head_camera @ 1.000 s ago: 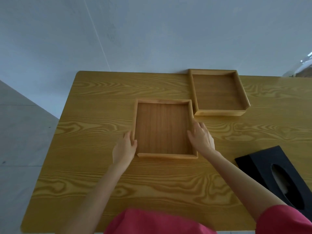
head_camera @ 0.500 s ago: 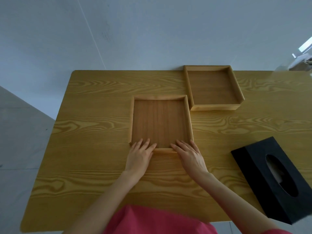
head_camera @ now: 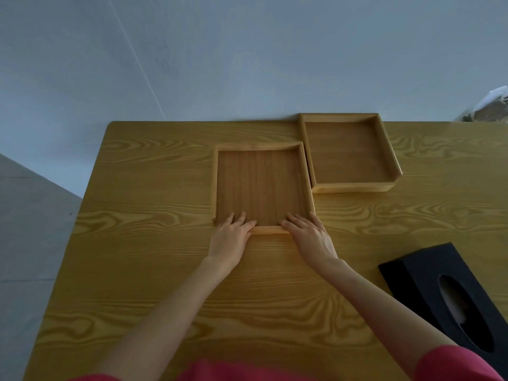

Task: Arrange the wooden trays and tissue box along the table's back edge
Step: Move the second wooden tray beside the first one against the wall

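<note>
A shallow wooden tray (head_camera: 261,185) lies in the middle of the yellow wooden table (head_camera: 143,243), a short way in front of the back edge. My left hand (head_camera: 232,239) and my right hand (head_camera: 309,237) rest flat on its near rim, fingers spread and reaching into the tray. A deeper wooden tray (head_camera: 346,152) stands just to its right, against the table's back edge at the wall. A black tissue box (head_camera: 450,295) lies at an angle at the near right, apart from both hands.
A pale wall runs behind the table. The table's left edge drops to a grey floor (head_camera: 24,243). Something clear and cluttered (head_camera: 489,105) shows at the far right edge beyond the table.
My hands went from the shallow tray's sides to its near rim. The tray has slid farther toward the back edge, its right side now alongside the deeper tray.
</note>
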Demonstrator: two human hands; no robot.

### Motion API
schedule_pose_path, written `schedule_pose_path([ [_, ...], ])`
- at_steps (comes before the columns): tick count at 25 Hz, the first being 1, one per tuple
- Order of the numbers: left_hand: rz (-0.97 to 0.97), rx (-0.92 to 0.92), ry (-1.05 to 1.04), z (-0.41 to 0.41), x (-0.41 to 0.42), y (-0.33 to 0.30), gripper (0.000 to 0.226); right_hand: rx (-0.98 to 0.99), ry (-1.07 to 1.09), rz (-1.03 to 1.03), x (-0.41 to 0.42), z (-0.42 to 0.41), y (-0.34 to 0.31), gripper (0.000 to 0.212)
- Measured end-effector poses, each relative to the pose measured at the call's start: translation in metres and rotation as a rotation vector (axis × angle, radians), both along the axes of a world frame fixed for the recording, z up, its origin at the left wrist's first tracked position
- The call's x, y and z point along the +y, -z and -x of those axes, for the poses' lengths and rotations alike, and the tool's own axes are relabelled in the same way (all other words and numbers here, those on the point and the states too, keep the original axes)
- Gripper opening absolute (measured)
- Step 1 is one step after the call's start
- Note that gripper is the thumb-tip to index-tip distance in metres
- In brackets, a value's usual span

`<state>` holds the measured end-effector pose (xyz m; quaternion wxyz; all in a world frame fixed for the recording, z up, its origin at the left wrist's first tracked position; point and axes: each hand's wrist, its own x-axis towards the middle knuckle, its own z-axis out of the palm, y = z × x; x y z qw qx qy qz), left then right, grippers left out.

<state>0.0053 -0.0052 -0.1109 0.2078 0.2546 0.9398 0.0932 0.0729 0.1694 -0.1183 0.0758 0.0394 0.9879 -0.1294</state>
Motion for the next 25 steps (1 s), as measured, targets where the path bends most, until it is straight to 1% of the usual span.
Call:
schedule_pose_path([
  [10,0.025,0.005,0.031,0.069,0.026,-0.003,0.04,-0.024,0.009,-0.011,0.025,0.069,0.001,0.047],
  [14,0.033,0.016,0.032,0.089,0.035,-0.004,0.04,0.001,0.011,-0.007,0.034,0.088,0.003,0.044],
  [22,0.057,0.006,0.036,0.092,0.039,-0.005,0.041,0.007,0.014,0.004,0.034,0.091,0.003,0.039],
  [25,0.071,-0.018,0.031,0.092,0.039,-0.009,0.042,-0.051,0.029,0.007,0.032,0.093,-0.004,0.042],
])
